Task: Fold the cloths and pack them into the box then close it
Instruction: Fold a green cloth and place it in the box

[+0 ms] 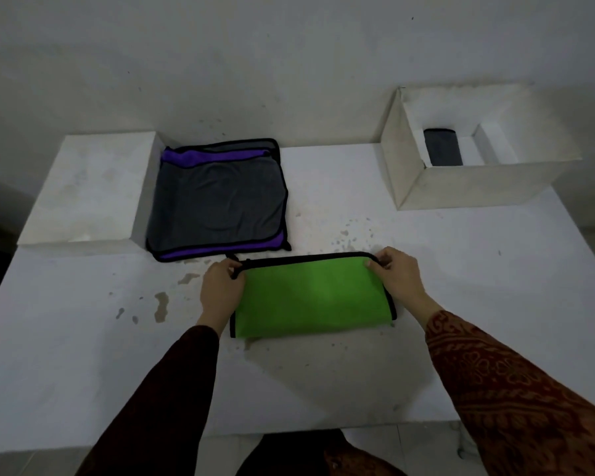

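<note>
The green cloth (311, 297) is lying folded in half on the desk (83, 355), its black-edged far corners being pinched by the left hand (220, 290) and the right hand (401, 280). If either pinch is slipping during the next fold, the layers may be sliding askew and the bundle bulging too wide for the box (474, 173). A grey-and-purple stack (217, 201) is waiting behind. Inside the box something dark (442, 147) is showing, too dim to identify, and its lid is not discernible.
</note>
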### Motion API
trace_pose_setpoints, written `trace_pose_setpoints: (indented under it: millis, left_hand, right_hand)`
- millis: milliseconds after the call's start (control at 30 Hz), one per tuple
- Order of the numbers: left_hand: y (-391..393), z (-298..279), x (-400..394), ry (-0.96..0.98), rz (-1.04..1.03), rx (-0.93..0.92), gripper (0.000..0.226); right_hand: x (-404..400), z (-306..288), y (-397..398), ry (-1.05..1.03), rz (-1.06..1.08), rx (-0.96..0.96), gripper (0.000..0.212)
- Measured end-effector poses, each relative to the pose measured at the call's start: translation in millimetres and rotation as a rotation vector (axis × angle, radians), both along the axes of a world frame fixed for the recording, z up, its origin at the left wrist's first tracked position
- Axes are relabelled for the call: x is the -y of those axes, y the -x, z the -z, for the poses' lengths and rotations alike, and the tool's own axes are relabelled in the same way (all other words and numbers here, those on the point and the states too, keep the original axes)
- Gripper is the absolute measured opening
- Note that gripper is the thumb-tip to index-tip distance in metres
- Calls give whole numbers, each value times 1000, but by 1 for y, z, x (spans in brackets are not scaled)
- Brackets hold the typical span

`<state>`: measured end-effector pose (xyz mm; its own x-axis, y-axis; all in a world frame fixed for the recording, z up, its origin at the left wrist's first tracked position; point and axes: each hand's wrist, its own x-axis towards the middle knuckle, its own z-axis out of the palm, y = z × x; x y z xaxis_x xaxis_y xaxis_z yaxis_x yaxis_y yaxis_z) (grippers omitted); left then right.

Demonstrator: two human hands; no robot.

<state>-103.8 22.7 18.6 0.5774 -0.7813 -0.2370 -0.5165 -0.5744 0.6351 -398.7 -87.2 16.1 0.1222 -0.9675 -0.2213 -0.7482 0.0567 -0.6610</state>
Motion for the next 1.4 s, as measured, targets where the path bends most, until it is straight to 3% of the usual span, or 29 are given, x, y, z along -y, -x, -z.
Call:
trace_pose_setpoints:
  millis: [167,367,500,633,833,933,1033,1233,1400]
  left_hand:
    - [11,7,-22,-94,-52,-65,26]
    - [19,10,-33,-169,-35,-42,13]
    - [26,4,-32,-61,-18,-51,10]
    - [35,-4,-34,96,-142,-240,20]
    - [30,6,-47,45,-79,-265,7]
    - [24,11,-48,33,-60,-314,7]
    - [21,14,-48,47,-77,-377,22]
    - [24,10,-48,77,-63,-427,36]
    - [22,11,-43,34,9,-312,20]
  right_hand:
    - [-30,8,3,-201,119,-101,48]
    - [-39,2,1,-313,-10,-119,34]
    - [-36,-7,6,-371,144,95,33]
    - [-35,-18,16,-446,294,382,33]
    - [-54,-49,-20,-381,190,538,36]
    - [-71,-51,-66,-311,38,491,42]
    - [-89,-43,-109,-251,-140,338,46]
    - [-123,-20,-158,-255,-338,199,38]
    - [-125,-15,-157,-232,-380,157,42]
